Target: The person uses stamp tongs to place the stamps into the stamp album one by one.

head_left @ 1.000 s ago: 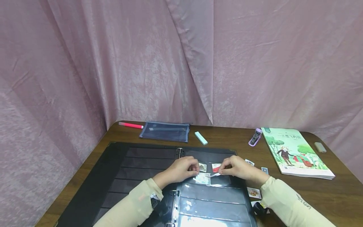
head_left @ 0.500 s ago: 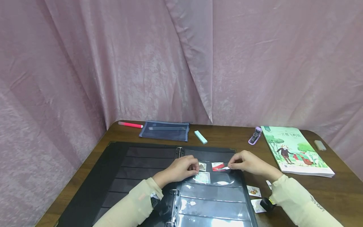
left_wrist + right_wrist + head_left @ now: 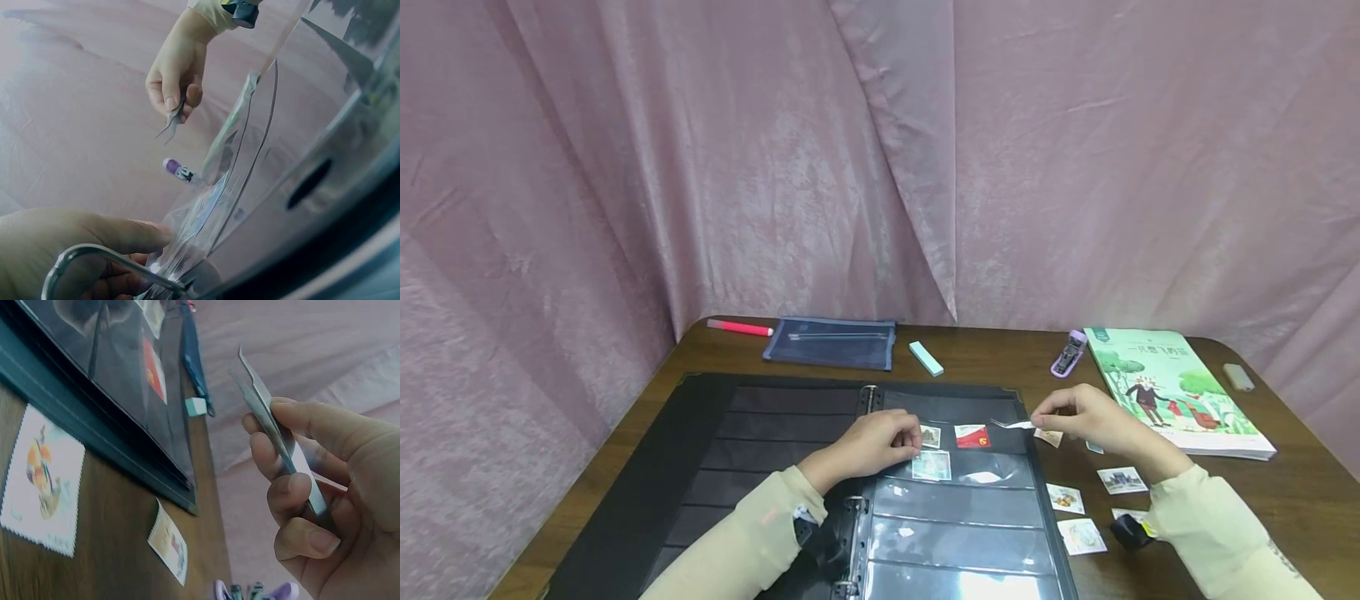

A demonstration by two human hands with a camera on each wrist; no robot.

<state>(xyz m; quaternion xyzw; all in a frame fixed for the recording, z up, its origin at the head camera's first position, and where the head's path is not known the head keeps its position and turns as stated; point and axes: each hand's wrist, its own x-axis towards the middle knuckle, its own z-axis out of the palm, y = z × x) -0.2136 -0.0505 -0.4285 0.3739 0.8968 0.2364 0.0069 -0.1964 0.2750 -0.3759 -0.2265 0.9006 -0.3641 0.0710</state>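
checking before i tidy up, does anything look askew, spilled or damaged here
Nothing appears spilled or damaged. The untidy part is the loose stamps, lying at differing angles on the table right of the album, whereas the red-and-white stamp sits nearly straight on its page.

Tweezers (image 3: 302, 459): smooth, shiny metal. Album pockets (image 3: 955, 504): glossy plastic. Curtain (image 3: 737, 167): velvety cloth.
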